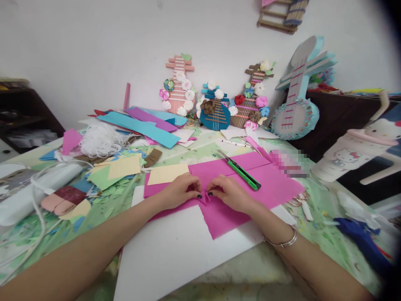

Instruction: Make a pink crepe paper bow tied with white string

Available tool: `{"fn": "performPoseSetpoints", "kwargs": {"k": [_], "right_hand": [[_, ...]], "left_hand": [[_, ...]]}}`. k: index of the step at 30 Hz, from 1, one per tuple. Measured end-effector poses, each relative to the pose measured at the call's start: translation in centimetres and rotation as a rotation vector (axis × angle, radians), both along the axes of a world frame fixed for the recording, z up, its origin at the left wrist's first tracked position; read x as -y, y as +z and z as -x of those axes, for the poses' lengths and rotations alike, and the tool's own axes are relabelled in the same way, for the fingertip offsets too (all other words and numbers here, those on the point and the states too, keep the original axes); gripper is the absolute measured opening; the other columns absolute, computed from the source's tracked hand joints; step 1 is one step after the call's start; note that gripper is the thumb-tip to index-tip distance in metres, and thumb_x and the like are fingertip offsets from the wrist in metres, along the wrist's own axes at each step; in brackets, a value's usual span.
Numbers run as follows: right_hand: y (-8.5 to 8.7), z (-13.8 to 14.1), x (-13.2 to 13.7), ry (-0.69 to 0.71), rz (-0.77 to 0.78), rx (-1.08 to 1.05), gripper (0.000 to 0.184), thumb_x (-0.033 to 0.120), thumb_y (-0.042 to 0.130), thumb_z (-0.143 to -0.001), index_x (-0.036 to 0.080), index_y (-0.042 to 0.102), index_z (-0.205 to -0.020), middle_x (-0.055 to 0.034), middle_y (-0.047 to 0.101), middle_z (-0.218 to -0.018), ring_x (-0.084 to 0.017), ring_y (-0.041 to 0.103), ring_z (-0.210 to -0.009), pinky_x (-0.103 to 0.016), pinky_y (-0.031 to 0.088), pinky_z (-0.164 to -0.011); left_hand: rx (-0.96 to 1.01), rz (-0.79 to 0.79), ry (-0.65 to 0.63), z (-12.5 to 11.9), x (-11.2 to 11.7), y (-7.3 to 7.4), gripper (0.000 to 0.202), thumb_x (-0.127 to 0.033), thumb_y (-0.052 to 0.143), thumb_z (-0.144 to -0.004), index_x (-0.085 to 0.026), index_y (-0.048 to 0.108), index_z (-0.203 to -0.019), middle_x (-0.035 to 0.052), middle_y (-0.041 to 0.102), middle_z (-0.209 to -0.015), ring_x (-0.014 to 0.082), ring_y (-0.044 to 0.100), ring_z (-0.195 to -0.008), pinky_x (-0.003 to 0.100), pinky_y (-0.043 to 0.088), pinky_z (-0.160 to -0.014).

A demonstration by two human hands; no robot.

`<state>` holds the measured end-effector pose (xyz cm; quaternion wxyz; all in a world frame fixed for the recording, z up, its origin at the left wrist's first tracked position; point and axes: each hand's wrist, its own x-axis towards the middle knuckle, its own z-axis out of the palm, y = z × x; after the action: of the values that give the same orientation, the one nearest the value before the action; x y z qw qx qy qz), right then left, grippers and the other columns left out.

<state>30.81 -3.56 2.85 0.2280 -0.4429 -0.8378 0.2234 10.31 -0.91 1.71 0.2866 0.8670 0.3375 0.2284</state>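
Observation:
My left hand [178,191] and my right hand [232,194] meet at the middle, thumbs and forefingers pinched on a small gathered piece of magenta crepe paper [206,197]. Under them larger magenta paper sheets [272,182] lie across a white board [166,251]. Whether the pinched piece is joined to the sheet below, I cannot tell. A green utility knife [243,173] rests on the sheets just beyond my right hand, its blade pointing away to the left. Beside my left hand sits a cream paper rectangle [167,173].
Paper scraps [122,169], white string [102,140] and a white power strip [62,188] crowd the left. Coloured paper strips [140,127] lie behind. Flower-covered lute models [216,113] lean on the wall. At right are a blue glue gun [360,236], scissors [296,200] and a tumbler [347,154].

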Motion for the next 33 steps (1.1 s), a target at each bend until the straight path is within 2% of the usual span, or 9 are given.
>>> {"fn": "performPoseSetpoints", "kwargs": {"k": [7, 11, 16, 22, 33], "right_hand": [[0.1, -0.9, -0.2, 0.080, 0.084, -0.063, 0.026, -0.003, 0.048, -0.074, 0.016, 0.066, -0.078, -0.0019, 0.067, -0.077, -0.014, 0.059, -0.073, -0.025, 0.043, -0.066], [0.4, -1.4, -0.3, 0.123, 0.110, -0.089, 0.027, -0.003, 0.048, -0.073, 0.016, 0.065, -0.079, -0.0025, 0.067, -0.079, -0.014, 0.059, -0.075, -0.026, 0.045, -0.069], [0.8, -1.9, -0.4, 0.204, 0.099, -0.081, 0.026, 0.000, 0.048, -0.077, 0.018, 0.066, -0.079, -0.0030, 0.069, -0.086, -0.015, 0.060, -0.082, -0.028, 0.046, -0.076], [1.0, -1.9, -0.4, 0.230, 0.062, -0.027, 0.029, -0.004, 0.046, -0.075, 0.018, 0.064, -0.077, -0.0038, 0.067, -0.089, -0.016, 0.058, -0.085, -0.030, 0.045, -0.079], [0.4, -0.4, 0.1, 0.116, -0.033, 0.064, 0.029, -0.007, 0.044, -0.073, 0.017, 0.061, -0.075, -0.0028, 0.062, -0.076, -0.016, 0.050, -0.077, -0.029, 0.038, -0.069]], "left_hand": [[0.004, 0.009, -0.042, 0.4, -0.4, 0.1, 0.007, -0.018, 0.059, -0.078, -0.017, 0.065, -0.082, 0.0003, 0.065, -0.077, 0.0140, 0.055, -0.074, 0.026, 0.041, -0.071], [0.012, 0.028, -0.147, 0.6, -0.5, 0.4, 0.011, -0.017, 0.058, -0.080, -0.017, 0.068, -0.076, 0.0015, 0.066, -0.076, 0.0144, 0.056, -0.078, 0.026, 0.041, -0.076], [-0.030, 0.031, -0.253, 1.0, -0.7, 0.9, 0.013, -0.020, 0.057, -0.084, -0.018, 0.069, -0.079, 0.0028, 0.065, -0.081, 0.0149, 0.056, -0.084, 0.025, 0.041, -0.079], [-0.072, 0.001, -0.215, 1.1, -0.6, 0.9, 0.016, -0.022, 0.051, -0.086, -0.017, 0.065, -0.080, 0.0033, 0.063, -0.084, 0.0151, 0.055, -0.083, 0.027, 0.041, -0.079], [-0.043, -0.111, -0.117, 0.1, -0.2, -0.1, 0.014, -0.022, 0.052, -0.086, -0.018, 0.065, -0.081, 0.0006, 0.064, -0.079, 0.0141, 0.052, -0.077, 0.027, 0.037, -0.075]]}}
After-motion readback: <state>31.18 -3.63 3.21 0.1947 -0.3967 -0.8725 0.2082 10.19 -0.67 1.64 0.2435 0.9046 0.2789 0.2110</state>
